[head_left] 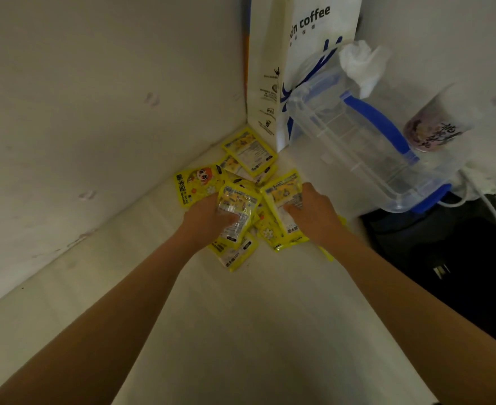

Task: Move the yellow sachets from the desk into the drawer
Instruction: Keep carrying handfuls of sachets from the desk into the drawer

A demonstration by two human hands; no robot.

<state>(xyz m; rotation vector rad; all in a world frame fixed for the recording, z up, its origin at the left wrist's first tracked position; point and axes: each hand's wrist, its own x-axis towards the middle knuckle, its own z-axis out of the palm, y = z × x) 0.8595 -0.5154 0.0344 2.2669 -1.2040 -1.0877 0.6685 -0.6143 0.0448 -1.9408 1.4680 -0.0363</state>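
We see the sachets (pixel 240 182) heaped on the desk (pixel 240 331) at twelve o'clock. Our left hand (pixel 208 217) grips one; our right hand (pixel 314 214) presses flat on another.

"coffee" in dark letters on white paper bag (pixel 314 30), sachet print too small to read

The yellow sachets (pixel 248 150) are glossy printed foil or plastic. The storage box (pixel 357 147) is clear smooth plastic with blue clips; the coffee bag (pixel 308 27) is matt paper, the desk (pixel 240 331) matt and smooth.
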